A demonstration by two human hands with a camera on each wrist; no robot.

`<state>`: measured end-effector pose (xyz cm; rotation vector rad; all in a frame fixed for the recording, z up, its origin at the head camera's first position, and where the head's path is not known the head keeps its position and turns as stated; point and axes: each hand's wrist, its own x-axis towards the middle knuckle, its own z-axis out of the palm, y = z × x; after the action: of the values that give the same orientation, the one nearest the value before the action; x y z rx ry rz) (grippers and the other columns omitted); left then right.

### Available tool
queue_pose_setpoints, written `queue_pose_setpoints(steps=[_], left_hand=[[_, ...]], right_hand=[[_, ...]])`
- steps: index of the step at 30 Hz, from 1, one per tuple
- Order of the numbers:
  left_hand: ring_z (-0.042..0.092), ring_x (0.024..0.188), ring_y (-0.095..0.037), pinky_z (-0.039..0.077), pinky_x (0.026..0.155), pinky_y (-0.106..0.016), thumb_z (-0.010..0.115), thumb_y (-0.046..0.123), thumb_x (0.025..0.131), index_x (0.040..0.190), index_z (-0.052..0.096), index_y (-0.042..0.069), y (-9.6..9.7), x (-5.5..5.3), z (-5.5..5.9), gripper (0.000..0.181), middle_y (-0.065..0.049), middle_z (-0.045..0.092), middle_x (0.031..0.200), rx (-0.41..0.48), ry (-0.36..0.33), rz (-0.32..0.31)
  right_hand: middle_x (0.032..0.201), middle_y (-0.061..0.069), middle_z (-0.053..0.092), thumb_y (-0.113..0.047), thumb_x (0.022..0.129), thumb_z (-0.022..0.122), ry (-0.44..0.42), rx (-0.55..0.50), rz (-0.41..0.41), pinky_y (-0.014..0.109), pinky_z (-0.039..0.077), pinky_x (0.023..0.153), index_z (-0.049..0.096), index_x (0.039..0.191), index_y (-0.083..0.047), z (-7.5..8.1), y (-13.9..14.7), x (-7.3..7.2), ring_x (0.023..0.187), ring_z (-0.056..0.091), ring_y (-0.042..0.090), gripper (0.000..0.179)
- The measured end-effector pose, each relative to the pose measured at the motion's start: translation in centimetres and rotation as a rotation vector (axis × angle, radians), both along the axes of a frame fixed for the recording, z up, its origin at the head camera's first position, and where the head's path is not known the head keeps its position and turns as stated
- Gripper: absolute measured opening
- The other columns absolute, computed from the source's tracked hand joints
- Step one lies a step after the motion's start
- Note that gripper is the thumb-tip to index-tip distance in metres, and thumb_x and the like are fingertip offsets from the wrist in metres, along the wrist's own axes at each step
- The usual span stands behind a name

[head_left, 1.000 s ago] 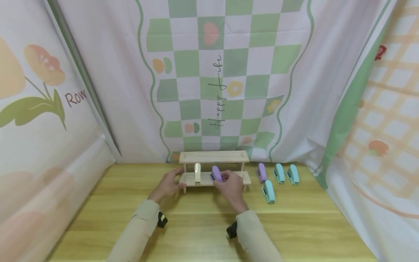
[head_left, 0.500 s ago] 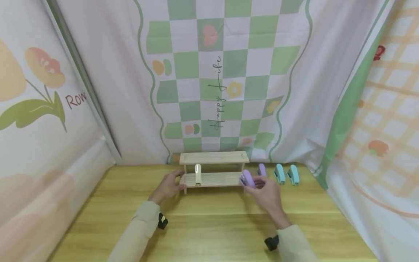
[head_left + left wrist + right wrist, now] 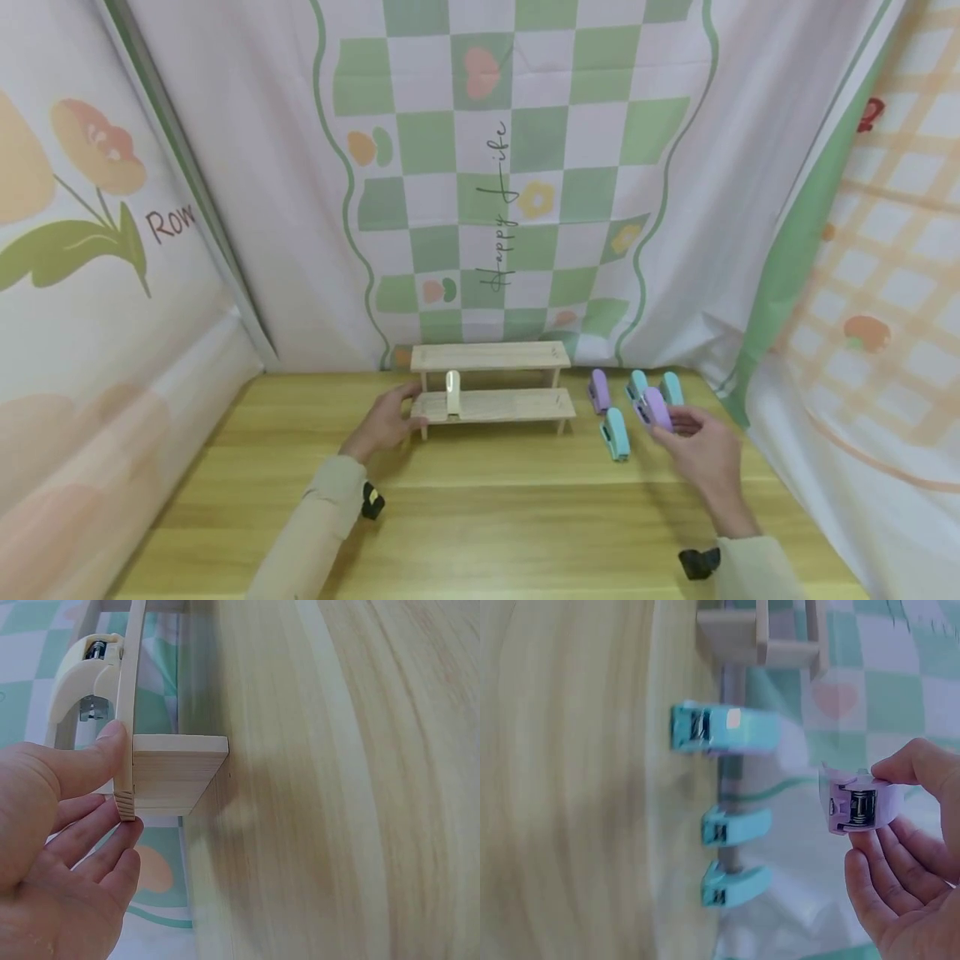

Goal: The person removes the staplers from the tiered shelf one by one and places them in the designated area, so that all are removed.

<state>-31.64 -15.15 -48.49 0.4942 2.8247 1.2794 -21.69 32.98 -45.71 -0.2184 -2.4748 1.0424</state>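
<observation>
My left hand (image 3: 386,425) pinches the left end of the lower board of a two-tier wooden shelf (image 3: 510,406), thumb on top and fingers beneath in the left wrist view. On that board, close to the thumb, a cream stapler (image 3: 82,679) stands. My right hand (image 3: 705,454) holds a purple stapler (image 3: 859,802) between thumb and fingers, raised above the table at the right. Behind it are two mint-green staplers, one (image 3: 636,386) left of the other (image 3: 671,387), both partly hidden in the head view. A third mint-green stapler (image 3: 615,434) stands nearer the shelf.
Another purple stapler (image 3: 598,392) stands on the wooden table (image 3: 465,517) between the shelf and the mint-green ones. Patterned curtains (image 3: 300,250) hang behind the table and along both sides. The shelf's upper board (image 3: 491,357) is at the back.
My right hand has lifted the purple stapler off the shelf's lower board and carried it right, past the standing staplers. My left hand stays on the shelf end.
</observation>
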Motion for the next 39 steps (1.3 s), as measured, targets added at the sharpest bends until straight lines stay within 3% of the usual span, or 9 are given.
queue_pose_setpoints(steps=[4,9,14,17,34,39], left_hand=[[0.049,0.147,-0.045,0.036,0.127,-0.062,0.079,0.011,0.093,0.152,0.050,-0.002,0.0,-0.1,0.1,0.067,-0.024,0.055,0.155,-0.010,0.004,0.002],[0.048,0.148,-0.045,0.035,0.127,-0.062,0.079,0.011,0.093,0.152,0.050,-0.003,0.0,-0.1,0.2,0.067,-0.024,0.055,0.155,-0.008,-0.004,-0.001],[0.048,0.148,-0.045,0.035,0.127,-0.063,0.078,0.011,0.094,0.152,0.049,-0.003,-0.1,0.0,0.2,0.066,-0.024,0.055,0.155,0.001,-0.004,-0.004],[0.049,0.147,-0.045,0.036,0.126,-0.062,0.079,0.010,0.093,0.152,0.050,-0.003,0.0,-0.1,0.2,0.066,-0.024,0.055,0.155,0.002,-0.002,-0.006],[0.050,0.146,-0.045,0.036,0.126,-0.063,0.079,0.011,0.093,0.151,0.052,-0.001,-0.1,-0.2,-0.2,0.066,-0.023,0.057,0.154,0.013,-0.001,-0.009],[0.050,0.146,-0.045,0.037,0.126,-0.063,0.079,0.011,0.093,0.151,0.051,-0.001,-0.2,-0.2,-0.1,0.065,-0.023,0.057,0.154,0.012,0.001,-0.011]], right_hand=[[0.112,0.029,0.077,-0.017,0.084,0.089,-0.048,-0.038,-0.032,0.009,0.055,0.063,0.073,0.120,0.005,-0.8,1.5,-0.2,0.075,0.062,-0.005,0.045],[0.110,0.026,0.078,-0.017,0.083,0.089,-0.090,-0.009,-0.083,0.015,0.056,0.065,0.075,0.115,0.003,-2.0,2.6,-0.9,0.075,0.066,0.002,0.041],[0.110,0.022,0.079,-0.022,0.085,0.086,-0.166,-0.001,-0.110,0.045,0.057,0.085,0.076,0.115,0.000,-3.3,3.1,-1.8,0.085,0.074,0.024,0.039],[0.111,0.021,0.079,-0.023,0.086,0.084,-0.205,-0.017,-0.121,0.055,0.052,0.090,0.075,0.117,0.000,-3.8,3.2,-2.0,0.096,0.073,0.035,0.039],[0.106,0.020,0.081,-0.023,0.088,0.082,-0.220,-0.007,-0.118,0.050,0.046,0.086,0.077,0.114,0.001,-5.0,3.8,-2.8,0.107,0.070,0.045,0.036],[0.106,0.019,0.081,-0.025,0.088,0.083,-0.240,-0.004,-0.111,0.038,0.050,0.078,0.077,0.114,0.001,-5.0,3.9,-2.9,0.098,0.073,0.038,0.038]])
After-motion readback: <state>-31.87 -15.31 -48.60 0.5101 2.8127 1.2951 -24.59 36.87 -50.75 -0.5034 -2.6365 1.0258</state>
